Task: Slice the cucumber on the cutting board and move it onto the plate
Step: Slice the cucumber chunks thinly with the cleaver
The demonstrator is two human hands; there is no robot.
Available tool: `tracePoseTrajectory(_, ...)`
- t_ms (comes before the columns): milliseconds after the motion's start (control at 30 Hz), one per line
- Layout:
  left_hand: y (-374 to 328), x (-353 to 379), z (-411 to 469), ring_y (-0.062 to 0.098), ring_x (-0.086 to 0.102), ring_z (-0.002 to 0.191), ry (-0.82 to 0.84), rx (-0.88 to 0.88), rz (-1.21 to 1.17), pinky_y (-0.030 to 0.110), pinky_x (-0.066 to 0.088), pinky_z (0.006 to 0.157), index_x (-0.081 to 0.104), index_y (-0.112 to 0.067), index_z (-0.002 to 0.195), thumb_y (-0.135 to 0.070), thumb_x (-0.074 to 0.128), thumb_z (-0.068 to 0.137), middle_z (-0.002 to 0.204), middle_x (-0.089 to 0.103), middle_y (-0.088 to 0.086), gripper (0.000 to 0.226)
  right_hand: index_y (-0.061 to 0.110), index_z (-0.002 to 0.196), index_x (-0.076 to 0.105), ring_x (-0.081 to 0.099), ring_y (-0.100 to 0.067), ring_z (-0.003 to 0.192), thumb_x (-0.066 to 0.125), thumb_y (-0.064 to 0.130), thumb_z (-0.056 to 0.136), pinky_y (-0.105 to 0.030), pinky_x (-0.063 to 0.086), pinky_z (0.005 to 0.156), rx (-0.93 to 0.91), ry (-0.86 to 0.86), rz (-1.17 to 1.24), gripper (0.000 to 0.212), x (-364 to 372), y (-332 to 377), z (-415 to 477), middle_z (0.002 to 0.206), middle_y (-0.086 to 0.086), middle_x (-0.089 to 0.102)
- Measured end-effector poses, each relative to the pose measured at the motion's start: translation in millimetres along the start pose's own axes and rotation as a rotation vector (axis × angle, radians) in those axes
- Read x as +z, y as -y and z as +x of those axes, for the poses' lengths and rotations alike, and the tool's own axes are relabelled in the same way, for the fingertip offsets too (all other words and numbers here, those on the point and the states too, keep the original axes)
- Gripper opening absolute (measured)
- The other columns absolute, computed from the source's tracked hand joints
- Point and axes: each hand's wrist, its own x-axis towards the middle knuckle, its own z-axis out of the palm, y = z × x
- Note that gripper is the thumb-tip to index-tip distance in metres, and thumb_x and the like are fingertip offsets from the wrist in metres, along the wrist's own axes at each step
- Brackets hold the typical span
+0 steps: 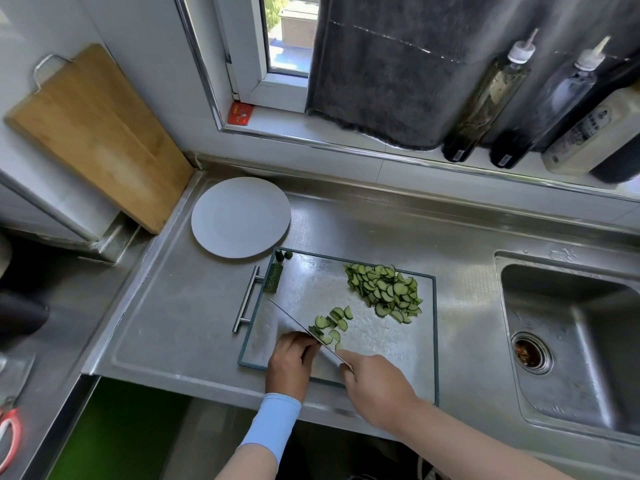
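The cutting board (311, 285), a pale textured sheet with a dark rim and a bar handle on its left, lies flat on the surface (180, 323). At its far right sits a heaped pile of slices (384, 292), thin green-skinned half-moons. A smaller scatter of slices (334, 320) lies nearer the middle, just beside the cucumber stub (314, 330) under the knife (294, 322). A cucumber strip (273, 278) lies along the left edge, with two end nubs (284, 255) at the far corner. The round white plate (240, 216) lies just beyond that corner.

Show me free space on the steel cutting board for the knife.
Free: far middle of the steel cutting board, between the dark green cucumber stub and the big slice heap; its near right corner. Crowded: around the left hand, right hand and broad knife.
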Motion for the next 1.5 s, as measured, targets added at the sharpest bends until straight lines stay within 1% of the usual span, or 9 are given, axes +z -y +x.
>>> tracePoseTrajectory(333,-2,-1,2,0.009,0.055,0.084,-0.001,-0.027,-0.003,0.008,0.038,0.079,0.074,-0.011,0.080,0.001,0.083,0.068,0.084,0.067,0.001,0.020,0.037,0.068,0.037,0.046,-0.018,0.061,0.038,0.024,0.099,-0.033,0.037,0.058,0.046,0.021,0.035,0.034,3,5,3,0.062,0.007,0.047)
tracePoseTrajectory(467,0,0,2,0.011,0.056,0.084,0.018,-0.016,0.003,0.012,0.040,0.076,0.073,-0.011,0.081,0.001,0.083,0.068,0.084,0.066,0.000,0.020,0.031,0.089,0.056,0.049,-0.020,0.068,0.037,0.020,0.096,-0.035,0.045,0.065,0.066,0.049,0.036,0.024,3,10,15,0.069,0.006,0.051)
tracePoseTrajectory(567,2,-1,1,0.011,0.057,0.085,0.019,0.003,0.014,0.012,0.041,0.079,0.074,-0.011,0.084,-0.002,0.080,0.072,0.086,0.067,0.000,0.016,0.031,0.116,0.064,0.055,-0.022,0.075,0.036,0.021,0.096,-0.032,0.047,0.068,0.059,0.042,0.028,0.035,3,12,21,0.081,0.002,0.062)
tracePoseTrajectory(733,3,1,-1,0.012,0.058,0.088,0.005,0.023,0.006,0.006,0.037,0.085,0.074,-0.011,0.088,-0.007,0.073,0.079,0.089,0.067,-0.001,0.010,0.029,0.117,0.064,0.062,-0.025,0.082,0.037,0.022,0.097,-0.035,0.051,0.073,0.057,0.049,0.028,0.034,2,13,23,0.090,-0.004,0.069)
tracePoseTrajectory(867,2,2,0,0.011,0.057,0.085,0.005,0.005,-0.001,0.009,0.039,0.081,0.074,-0.011,0.084,-0.003,0.079,0.075,0.085,0.066,-0.002,0.013,0.031,0.102,0.065,0.052,-0.019,0.070,0.037,0.023,0.098,-0.033,0.043,0.064,0.040,0.043,0.067,0.030,-2,12,19,0.070,0.007,0.054)
tracePoseTrajectory(933,3,2,0,0.010,0.057,0.085,0.007,0.001,0.002,0.010,0.040,0.081,0.074,-0.011,0.083,-0.002,0.082,0.071,0.084,0.067,-0.001,0.016,0.038,0.077,0.052,0.044,-0.016,0.063,0.037,0.023,0.098,-0.033,0.039,0.061,0.033,0.040,0.070,0.030,-3,11,14,0.063,0.009,0.046)
tracePoseTrajectory(1000,2,2,1,0.010,0.056,0.085,0.000,-0.008,-0.001,0.008,0.038,0.083,0.075,-0.011,0.082,-0.002,0.083,0.070,0.084,0.067,-0.001,0.018,0.037,0.067,0.038,0.041,-0.015,0.059,0.038,0.024,0.100,-0.032,0.037,0.059,0.038,0.031,0.072,0.035,-5,9,7,0.061,0.008,0.045)
tracePoseTrajectory(1167,2,3,1,0.009,0.057,0.085,-0.016,-0.016,-0.012,0.009,0.039,0.084,0.074,-0.012,0.083,-0.002,0.083,0.070,0.084,0.067,-0.002,0.018,0.037,0.065,0.036,0.039,-0.009,0.054,0.040,0.025,0.102,-0.024,0.031,0.053,0.035,0.021,0.091,0.039,-9,8,-4,0.059,0.008,0.045)
tracePoseTrajectory(1500,2,4,1,0.009,0.058,0.084,-0.032,-0.034,-0.024,0.012,0.043,0.082,0.075,-0.012,0.083,-0.003,0.082,0.072,0.085,0.068,-0.003,0.016,0.035,0.067,0.037,0.042,-0.013,0.058,0.038,0.026,0.102,-0.029,0.034,0.056,0.069,0.035,0.047,0.037,-6,10,1,0.064,0.008,0.048)
